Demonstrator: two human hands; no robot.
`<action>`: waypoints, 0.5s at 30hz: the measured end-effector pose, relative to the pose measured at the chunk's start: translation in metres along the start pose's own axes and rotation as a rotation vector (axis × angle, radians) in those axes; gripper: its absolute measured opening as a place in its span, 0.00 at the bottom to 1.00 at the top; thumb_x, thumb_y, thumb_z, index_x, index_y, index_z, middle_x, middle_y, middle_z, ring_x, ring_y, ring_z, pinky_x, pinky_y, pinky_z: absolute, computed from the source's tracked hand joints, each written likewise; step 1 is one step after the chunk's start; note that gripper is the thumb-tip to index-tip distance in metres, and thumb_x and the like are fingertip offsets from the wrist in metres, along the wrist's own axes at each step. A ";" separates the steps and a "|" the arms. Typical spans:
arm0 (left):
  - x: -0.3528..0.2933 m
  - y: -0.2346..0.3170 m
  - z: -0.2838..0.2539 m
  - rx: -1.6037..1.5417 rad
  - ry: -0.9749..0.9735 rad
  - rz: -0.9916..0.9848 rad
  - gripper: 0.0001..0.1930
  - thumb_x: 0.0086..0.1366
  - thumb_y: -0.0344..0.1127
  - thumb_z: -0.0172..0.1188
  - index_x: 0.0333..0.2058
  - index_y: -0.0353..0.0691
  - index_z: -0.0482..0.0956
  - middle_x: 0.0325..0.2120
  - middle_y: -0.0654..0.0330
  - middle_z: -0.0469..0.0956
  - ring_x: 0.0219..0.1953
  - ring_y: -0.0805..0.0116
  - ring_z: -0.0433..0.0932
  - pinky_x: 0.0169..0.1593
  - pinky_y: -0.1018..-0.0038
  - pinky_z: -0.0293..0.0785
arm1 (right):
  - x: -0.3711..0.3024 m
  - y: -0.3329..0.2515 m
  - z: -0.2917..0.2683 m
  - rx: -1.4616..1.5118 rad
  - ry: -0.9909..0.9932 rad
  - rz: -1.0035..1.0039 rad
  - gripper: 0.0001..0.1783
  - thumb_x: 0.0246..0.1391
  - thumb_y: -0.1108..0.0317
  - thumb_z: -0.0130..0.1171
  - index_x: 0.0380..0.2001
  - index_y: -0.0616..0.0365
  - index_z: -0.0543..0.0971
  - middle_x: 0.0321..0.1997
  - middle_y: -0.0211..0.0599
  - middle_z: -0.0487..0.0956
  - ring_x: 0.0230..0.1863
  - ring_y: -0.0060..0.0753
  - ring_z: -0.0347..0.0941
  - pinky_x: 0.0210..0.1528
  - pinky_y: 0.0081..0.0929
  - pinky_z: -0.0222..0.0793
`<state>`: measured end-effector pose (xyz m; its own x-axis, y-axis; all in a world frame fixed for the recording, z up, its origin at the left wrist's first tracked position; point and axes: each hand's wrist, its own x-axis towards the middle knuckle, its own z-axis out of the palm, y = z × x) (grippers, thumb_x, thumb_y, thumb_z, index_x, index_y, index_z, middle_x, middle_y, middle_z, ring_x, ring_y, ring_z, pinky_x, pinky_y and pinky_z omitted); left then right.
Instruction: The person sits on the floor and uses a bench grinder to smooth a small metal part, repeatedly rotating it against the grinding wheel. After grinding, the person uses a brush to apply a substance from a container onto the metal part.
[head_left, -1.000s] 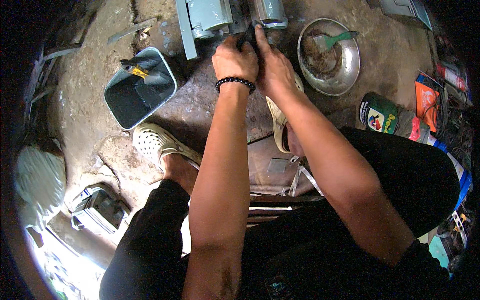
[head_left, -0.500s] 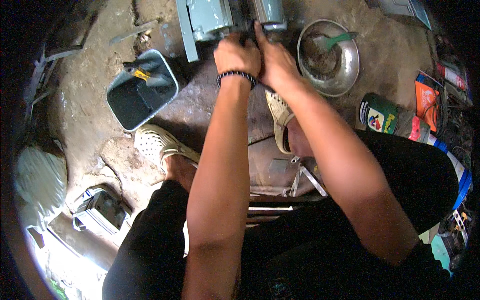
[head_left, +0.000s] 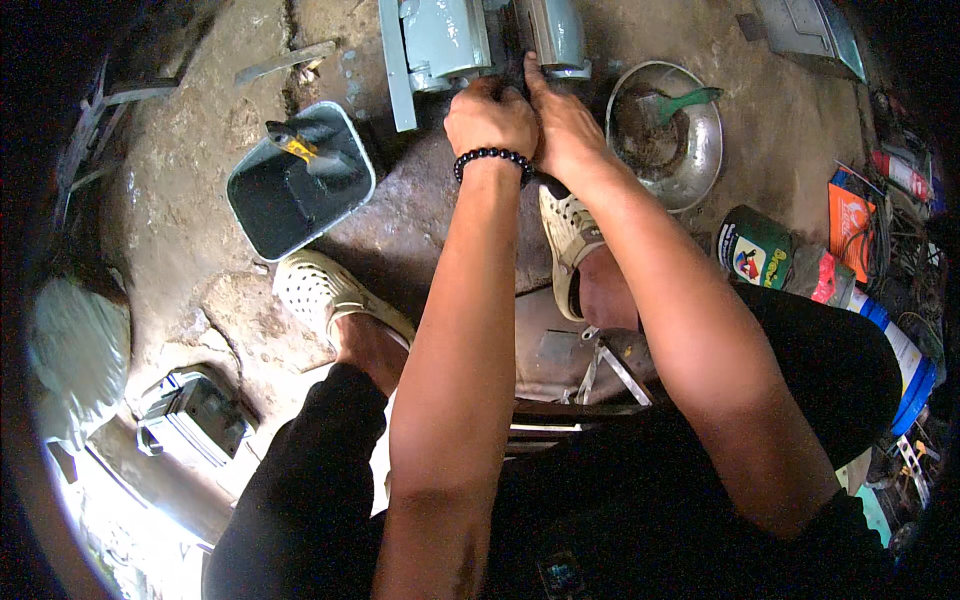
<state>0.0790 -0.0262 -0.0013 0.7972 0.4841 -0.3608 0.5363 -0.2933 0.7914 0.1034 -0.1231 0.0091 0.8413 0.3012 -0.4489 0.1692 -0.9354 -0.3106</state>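
Light blue painted metalwork with two rounded, glossy housings (head_left: 447, 38) stands at the top middle, a dark gap between them. My left hand (head_left: 490, 122), with a black beaded bracelet (head_left: 494, 157) at its wrist, is closed just below the left housing. Against it lies my right hand (head_left: 570, 128), one digit stretched up along the dark gap beside the right housing (head_left: 558, 38). The other fingers of the right hand curl out of sight. Whatever the two hands grip is hidden behind them.
To the left stands a grey open container (head_left: 300, 205) with a yellow-and-black-handled brush (head_left: 292, 145) in it. At right, a metal bowl (head_left: 700, 150) holds a green-handled tool (head_left: 688, 100). A green can (head_left: 750, 250), an orange pack (head_left: 850, 225) and metal strips (head_left: 620, 375) lie nearby.
The whole view has shifted slightly, so the metalwork, container and bowl sit a little farther right and lower. Both hands remain together at the metalwork's near end.
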 end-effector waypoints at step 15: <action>-0.004 0.000 0.006 0.077 0.017 0.003 0.13 0.55 0.38 0.56 0.35 0.38 0.83 0.34 0.43 0.80 0.40 0.45 0.80 0.48 0.60 0.76 | -0.004 0.013 0.009 0.016 0.090 -0.180 0.44 0.46 0.69 0.59 0.66 0.63 0.54 0.37 0.59 0.79 0.39 0.55 0.78 0.45 0.42 0.75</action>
<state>0.0776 -0.0335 -0.0029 0.7943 0.4966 -0.3500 0.5544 -0.3570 0.7518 0.0975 -0.1354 -0.0002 0.8409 0.4446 -0.3085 0.3133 -0.8648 -0.3925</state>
